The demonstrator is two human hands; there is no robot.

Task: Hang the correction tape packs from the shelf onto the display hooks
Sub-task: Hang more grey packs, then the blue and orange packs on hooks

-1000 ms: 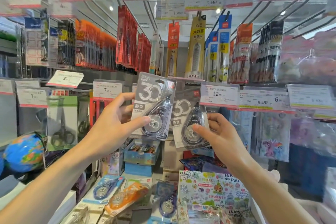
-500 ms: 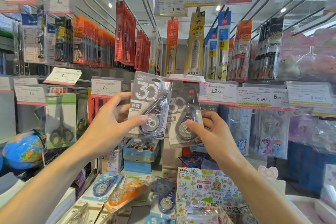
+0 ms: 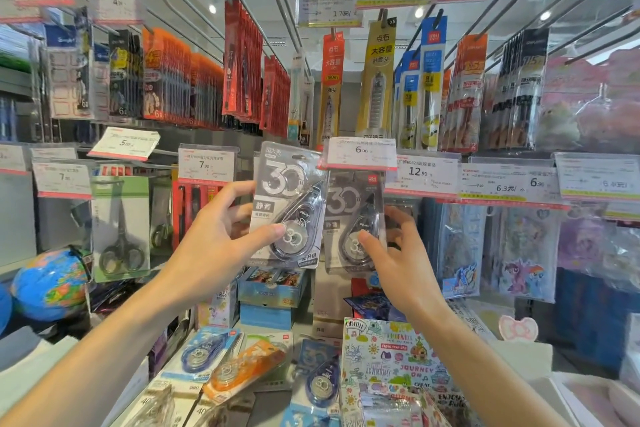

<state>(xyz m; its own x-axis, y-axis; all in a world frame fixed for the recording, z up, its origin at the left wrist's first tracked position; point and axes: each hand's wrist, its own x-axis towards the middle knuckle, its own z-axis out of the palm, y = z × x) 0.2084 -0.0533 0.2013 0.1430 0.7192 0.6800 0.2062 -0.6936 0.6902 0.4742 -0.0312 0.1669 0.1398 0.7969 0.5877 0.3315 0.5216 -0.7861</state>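
Two grey correction tape packs held up at the display hooks, neither confirmed hung

Display rack (image 3: 346,107) fills the view, hooks fully stocked. Shelf (image 3: 263,388) below carries more packs, blue (image 3: 204,350) and orange (image 3: 242,364), awaiting hanging. Left hand (image 3: 214,246) grips the tilted left grey pack (image 3: 284,208), thumb on the blister, kept clear as the next one. Right hand (image 3: 398,263) pinches the right grey pack (image 3: 353,222), its top hidden behind the 6.00 price tag (image 3: 360,152), presumably aligning the hole with a hook; engagement cannot be told

Bright overhead light, blurred, warped edges.
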